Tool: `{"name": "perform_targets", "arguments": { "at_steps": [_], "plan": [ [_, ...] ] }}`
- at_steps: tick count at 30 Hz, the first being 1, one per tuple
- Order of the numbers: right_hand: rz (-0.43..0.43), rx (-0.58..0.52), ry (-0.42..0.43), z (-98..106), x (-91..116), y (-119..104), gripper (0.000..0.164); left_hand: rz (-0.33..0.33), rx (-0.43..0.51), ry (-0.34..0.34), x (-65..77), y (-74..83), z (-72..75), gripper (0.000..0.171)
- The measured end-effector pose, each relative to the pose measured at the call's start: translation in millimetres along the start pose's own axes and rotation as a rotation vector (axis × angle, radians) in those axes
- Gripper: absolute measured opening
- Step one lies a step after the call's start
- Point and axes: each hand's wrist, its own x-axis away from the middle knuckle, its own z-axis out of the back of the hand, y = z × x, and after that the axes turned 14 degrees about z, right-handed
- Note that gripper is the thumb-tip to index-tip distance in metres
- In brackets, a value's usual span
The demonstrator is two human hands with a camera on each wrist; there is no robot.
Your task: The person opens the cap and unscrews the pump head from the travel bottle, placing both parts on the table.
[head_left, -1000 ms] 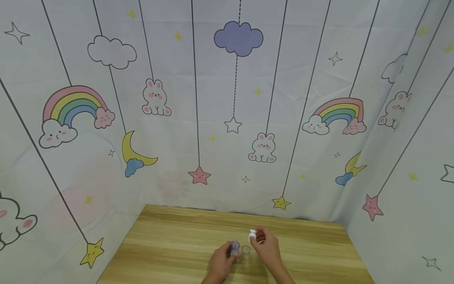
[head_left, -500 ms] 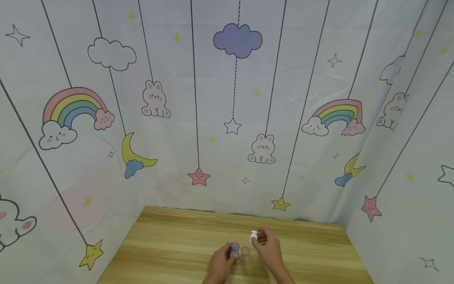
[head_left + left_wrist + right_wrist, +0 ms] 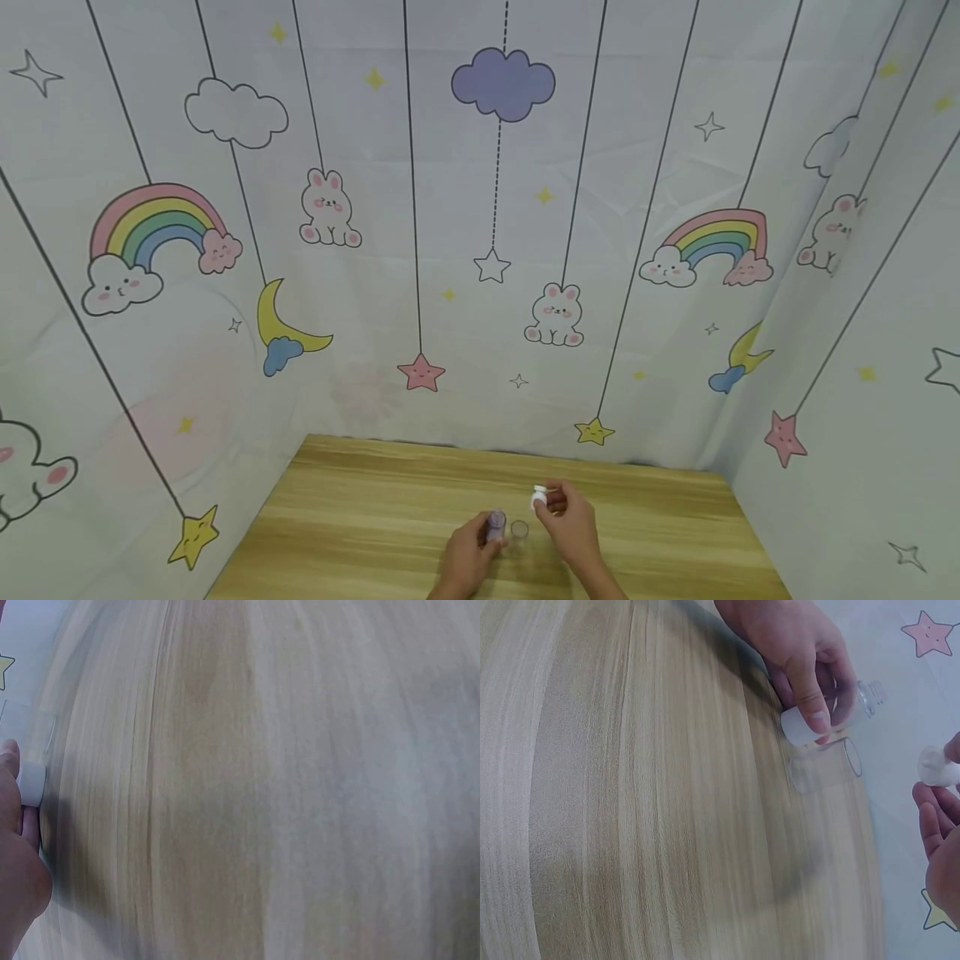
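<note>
My left hand grips a small clear bottle with an uncapped threaded neck. In the head view the bottle looks purplish; its lower part is white in the right wrist view. A transparent open-rimmed cylinder stands on the table just right of the bottle, between my hands. My right hand pinches a small white bottle top between thumb and fingers, raised and apart from the bottle. The left wrist view catches only part of my left hand at its edge, by a white part.
The wood-grain table spreads around both hands. Behind it and along both sides hangs a pale curtain printed with rainbows, rabbits, stars and clouds. The table's far edge meets this curtain.
My right hand has drifted slightly to the right with the white top, a little farther from the bottle. The left hand, bottle and clear cylinder stay about where they were.
</note>
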Motion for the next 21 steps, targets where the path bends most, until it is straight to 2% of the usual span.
{"name": "perform_targets", "arguments": {
  "at_steps": [11, 21],
  "plan": [
    [-0.013, 0.028, -0.004, 1.6, -1.7, 3.9, 0.029, -0.016, -0.001, 0.012, -0.5, -2.5, -2.0, 0.042],
    [-0.011, 0.035, -0.010, 2.9, -0.8, 6.4, 0.027, -0.005, 0.019, -0.010, 0.0, -0.6, -1.3, 0.044]
  ]
}}
